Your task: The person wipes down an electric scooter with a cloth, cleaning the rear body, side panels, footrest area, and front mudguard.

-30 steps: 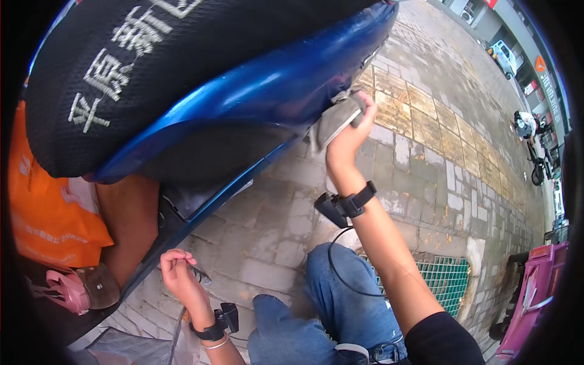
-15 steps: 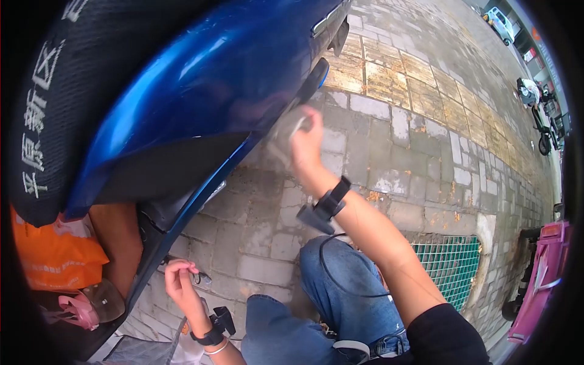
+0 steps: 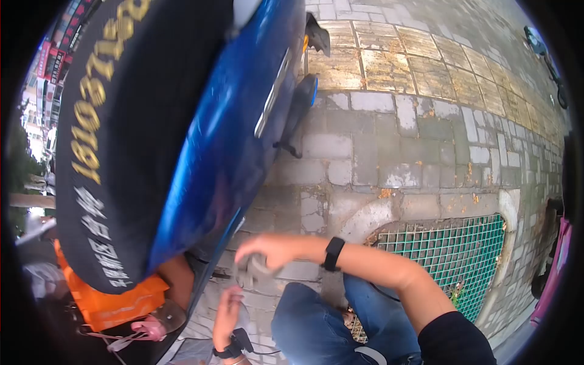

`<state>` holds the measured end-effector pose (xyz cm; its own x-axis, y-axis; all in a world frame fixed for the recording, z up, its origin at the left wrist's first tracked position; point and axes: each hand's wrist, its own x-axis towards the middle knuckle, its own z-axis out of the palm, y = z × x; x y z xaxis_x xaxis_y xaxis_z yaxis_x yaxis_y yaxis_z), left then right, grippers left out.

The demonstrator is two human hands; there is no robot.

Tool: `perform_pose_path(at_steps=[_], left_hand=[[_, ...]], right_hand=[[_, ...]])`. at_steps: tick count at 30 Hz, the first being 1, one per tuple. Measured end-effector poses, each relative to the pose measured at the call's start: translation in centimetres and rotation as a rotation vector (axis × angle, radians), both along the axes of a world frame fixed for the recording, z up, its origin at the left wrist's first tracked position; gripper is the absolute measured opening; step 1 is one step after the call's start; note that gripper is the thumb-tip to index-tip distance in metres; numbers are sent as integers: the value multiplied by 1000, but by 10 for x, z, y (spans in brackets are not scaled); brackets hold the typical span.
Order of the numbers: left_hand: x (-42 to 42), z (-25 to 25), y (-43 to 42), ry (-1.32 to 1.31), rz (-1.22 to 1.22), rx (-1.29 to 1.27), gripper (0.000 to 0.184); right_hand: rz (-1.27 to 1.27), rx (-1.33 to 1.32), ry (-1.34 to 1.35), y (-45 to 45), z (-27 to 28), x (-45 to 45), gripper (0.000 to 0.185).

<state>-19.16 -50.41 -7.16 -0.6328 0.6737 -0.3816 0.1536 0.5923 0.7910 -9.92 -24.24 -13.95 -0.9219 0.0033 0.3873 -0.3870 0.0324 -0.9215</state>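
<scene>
Grips a grey cloth [image 3: 260,266] in the right hand [image 3: 271,250]; probably light and limp, best bunched under the fingers [image 3: 246,246]. Cannot tell any grip in the left hand [image 3: 225,315] nearby.

From the matt grey cloth [image 3: 260,264] in my right hand [image 3: 271,247], I see smooth, glossy blue bodywork [image 3: 208,146] at eleven o'clock, matt black fabric [image 3: 125,176] at ten, rough paving [image 3: 347,121] at one.

Grey cloth [image 3: 260,266]: blurred, bunched in the right hand [image 3: 271,248], near the left hand [image 3: 226,313]; exact folds unclear.
Blue scooter panel [image 3: 222,131]: glossy, streaked with pale reflections, slanting from upper right to lower left.
</scene>
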Motion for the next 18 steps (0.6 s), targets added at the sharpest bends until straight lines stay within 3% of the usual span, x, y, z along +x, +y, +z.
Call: perform_pose_path(at_steps=[2,5,7,9,11,13,14,16,17,18], left_hand=[[-8,3,-26,-94,-313,-306,27],[15,53,9,-154,-201,-440,34],[34,94,43,-170,-173,-382,36],[60,144,76,276,-617,-401,26],[91,205,117,230,-607,-490,22],[111,255,152,163,-795,-268,23],[125,281,162,146,-782,-288,23],[146,319,181,5,-712,237,13],[139,329,182,-252,-938,459,25],[142,341,186,-445,-1040,645,26]], right_hand=[[103,85,-33,-8,41,1,47],[-17,119,-41,-12,66,5,44],[-53,118,-82,-3,79,13,44],[-76,115,-143,7,90,29,44],[-146,42,-182,19,102,47,46],[-224,-89,-193,29,117,68,42],[-322,-205,-199,29,126,79,39],[-403,-374,-209,31,140,97,40],[-501,-539,-210,31,148,106,42],[-525,-616,-235,33,158,119,43]])
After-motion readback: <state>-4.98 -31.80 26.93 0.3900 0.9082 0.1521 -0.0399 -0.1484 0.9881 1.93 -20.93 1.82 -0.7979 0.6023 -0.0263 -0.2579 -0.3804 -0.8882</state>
